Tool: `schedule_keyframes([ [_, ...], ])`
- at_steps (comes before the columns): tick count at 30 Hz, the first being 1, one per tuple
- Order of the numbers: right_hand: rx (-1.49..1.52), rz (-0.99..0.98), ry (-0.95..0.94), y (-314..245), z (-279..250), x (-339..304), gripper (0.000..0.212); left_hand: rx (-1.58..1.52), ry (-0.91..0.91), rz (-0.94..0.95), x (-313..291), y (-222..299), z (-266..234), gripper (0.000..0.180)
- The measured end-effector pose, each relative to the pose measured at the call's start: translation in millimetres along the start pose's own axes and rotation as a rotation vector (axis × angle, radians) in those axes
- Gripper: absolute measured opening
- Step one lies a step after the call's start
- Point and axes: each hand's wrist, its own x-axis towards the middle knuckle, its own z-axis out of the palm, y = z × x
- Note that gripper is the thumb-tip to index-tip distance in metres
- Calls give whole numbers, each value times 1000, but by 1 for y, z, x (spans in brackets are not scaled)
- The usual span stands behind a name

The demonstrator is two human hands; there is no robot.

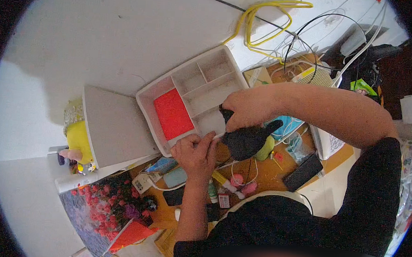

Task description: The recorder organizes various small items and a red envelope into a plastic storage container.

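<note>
A white divided storage box [197, 65] leans against the wall, tilted toward me, with several compartments. In its left compartment lies a flat red piece [173, 114]. My left hand [194, 153] is closed at the box's near rim, thumb and fingers pinched on the edge. My right hand [249, 107] reaches over the box's right side, fingers wrapped round a black cloth [245, 143]. Most of the cloth hangs below the hand, and one end pokes out to the right. A small dark part shows by the fingertips. The cloth's exact kind is hidden by its folds.
Small items clutter the wooden desk [278, 179]: a black phone-like slab [303, 172], pink balls [248, 186], a blue mask-like item [287, 126]. A grey panel [117, 128] stands at left, above a floral picture [113, 205]. Yellow cable [251, 26] hangs at the back.
</note>
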Motion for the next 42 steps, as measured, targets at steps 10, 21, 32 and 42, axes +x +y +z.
schedule_keyframes([
  [10, 203, -16, 67, 0, 22, -33, 44, 16, -41, -22, -5, -4, 6, 22],
  [21, 876, 10, 194, 6, 34, -19, 32, -2, 23, 20, -2, 1, 5, 22],
  [32, -199, -91, 176, -7, 31, -45, 35, 3, -28, 15, -3, 4, -3, 23],
  [42, -730, 31, 81, -9, 8, -56, 32, -59, -10, -25, 1, 5, -4, 23],
])
